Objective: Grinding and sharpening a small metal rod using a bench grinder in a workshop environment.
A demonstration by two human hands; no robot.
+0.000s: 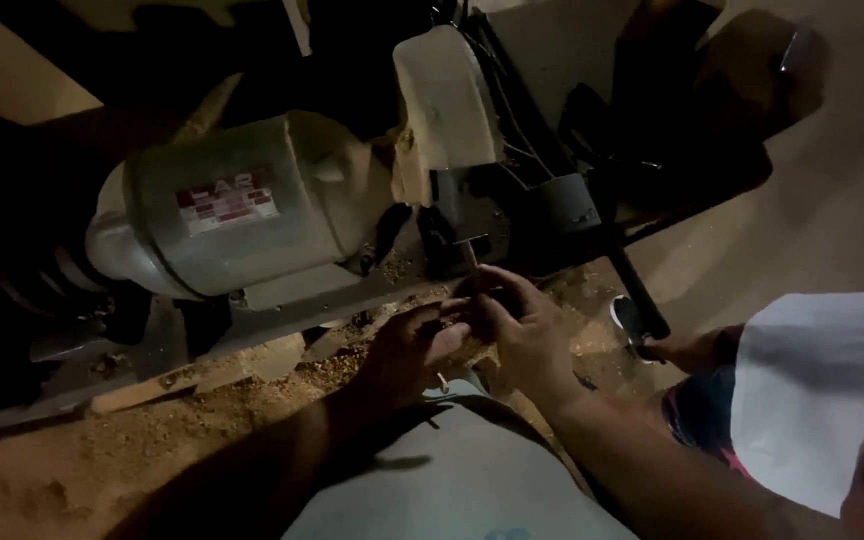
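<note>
Pinching a small dark part (474,300) beside the electric motor (237,205), left hand (407,345) and right hand (522,335) close around it; fitting looks unfinished.

A dim woodworking workshop. A grey electric motor (232,210) with a dust-caked guard (447,105) sits on a rough wooden desk (152,385), and sawdust (102,450) lies thick around it, with wood scraps and dark cables nearby.

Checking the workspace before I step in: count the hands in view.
2. The left hand and the right hand meet over the sawdust, just below the grey electric motor, fingers together on a small dark metal part. Others may be hidden in the dark.
</note>
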